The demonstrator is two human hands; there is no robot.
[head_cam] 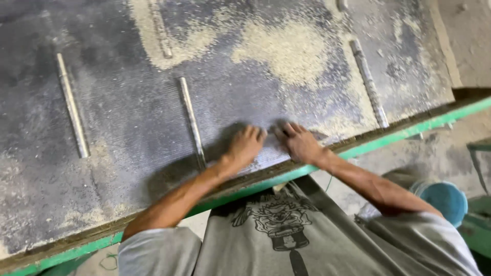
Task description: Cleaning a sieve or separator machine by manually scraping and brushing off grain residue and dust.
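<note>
A large dark grey work table (117, 117) with a green front edge (388, 139) fills the view, dusted with pale sawdust (286, 48). My left hand (244, 145) and my right hand (300, 143) rest palms down on the table top near its front edge, fingertips pointing away from me and almost touching each other. Neither hand holds anything. A metal strip (192, 120) set in the surface runs just left of my left hand.
More metal strips lie in the top: one at the left (71, 105), one at the right (369, 84), one at the back (160, 30). A blue round container (446, 200) stands on the dusty floor at the lower right.
</note>
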